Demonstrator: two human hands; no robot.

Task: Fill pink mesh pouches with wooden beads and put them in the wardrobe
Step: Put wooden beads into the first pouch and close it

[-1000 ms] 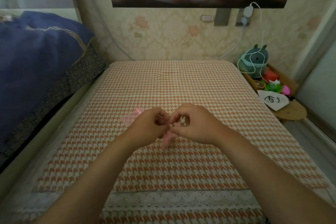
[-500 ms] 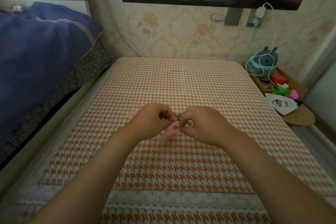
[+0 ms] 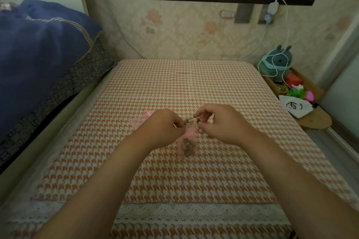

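A pink mesh pouch [image 3: 186, 142] hangs between my hands above the houndstooth bed cover [image 3: 184, 87], with brown wooden beads showing through its lower part. My left hand [image 3: 161, 127] pinches the pouch's top edge on the left. My right hand [image 3: 221, 122] pinches the other side of the mouth. A short row of wooden beads [image 3: 191, 121] sits between my fingertips at the pouch opening. A second pink mesh pouch [image 3: 139, 121] lies flat on the cover, partly hidden behind my left hand.
A dark blue quilt [image 3: 38, 50] is heaped on the left. At the right, a low wooden stand [image 3: 314, 120] holds a plush toy [image 3: 276, 64], a white drawstring bag [image 3: 295, 106] and small coloured items. A charger cable [image 3: 272, 60] hangs from the wall socket.
My hands have drawn slightly apart, stretching the pouch mouth open. The pouch now hangs lower with beads visible in its bottom. The camera view shifted a little.
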